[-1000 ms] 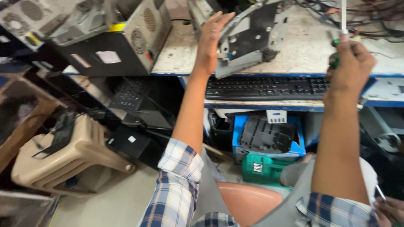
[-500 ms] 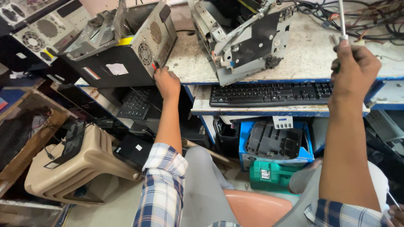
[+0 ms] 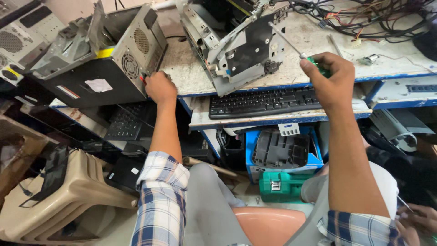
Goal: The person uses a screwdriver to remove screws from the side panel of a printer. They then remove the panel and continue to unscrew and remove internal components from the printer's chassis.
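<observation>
My right hand is closed round the green handle of a screwdriver. Its metal shaft slants up and to the left, with the tip over the black side plate of a stripped grey metal chassis lying on the worktop. My left hand rests with curled fingers on the worktop's front edge, against the rear corner of a black computer case lying on its side. A small red thing shows at its fingertips; whether the hand grips it is unclear.
A black keyboard sits on a pull-out shelf under the worktop. Tangled cables lie at the back right. Below are a blue bin, a green box and a beige stool. Another person's hand shows at bottom right.
My left hand left the metal chassis and came down left to the computer case's corner. My right hand lowered the screwdriver and tilted it from upright towards the chassis.
</observation>
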